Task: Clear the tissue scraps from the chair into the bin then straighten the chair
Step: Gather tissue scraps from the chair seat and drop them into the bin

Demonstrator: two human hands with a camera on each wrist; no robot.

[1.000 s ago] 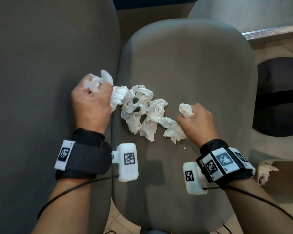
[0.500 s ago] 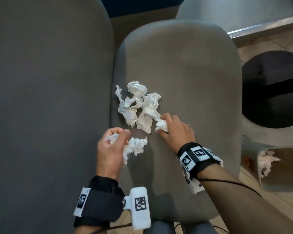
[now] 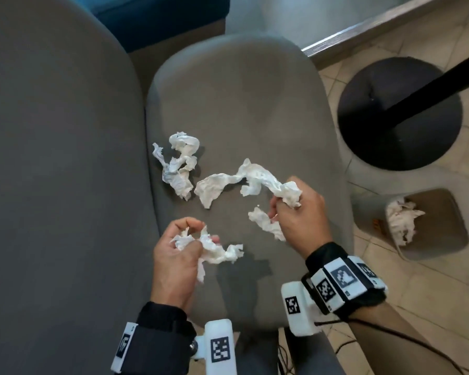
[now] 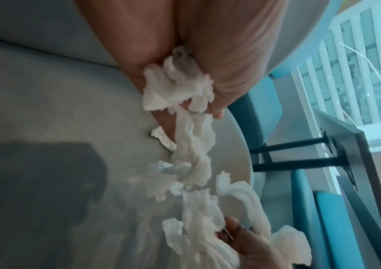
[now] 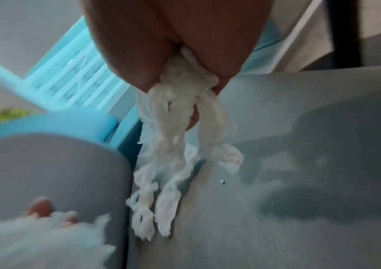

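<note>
White crumpled tissue scraps lie on the grey chair seat (image 3: 241, 98). One twisted scrap (image 3: 178, 169) rests loose at the seat's left side. My right hand (image 3: 290, 209) grips a long tissue strip (image 3: 244, 180) that trails left across the seat, with a shorter piece (image 3: 266, 223) hanging below the fingers. My left hand (image 3: 184, 239) holds a bunch of tissue scraps (image 3: 217, 250) near the seat's front; the wrist view shows it as a tissue bunch (image 4: 180, 87) in curled fingers. The right wrist view shows tissue strands (image 5: 180, 127) hanging from the fist. The bin (image 3: 441, 201) stands on the floor at the right.
A second grey chair (image 3: 52, 171) sits close on the left. A black round table base (image 3: 398, 112) with a dark pole stands on the tiled floor at the right. The bin holds tissue (image 3: 401, 220). Cables (image 3: 344, 345) hang below the seat's front.
My right hand has risen to the right, dragging a long tissue strip out of the pile. My left hand keeps its bunch near the seat's front. The loose pile has split apart.
</note>
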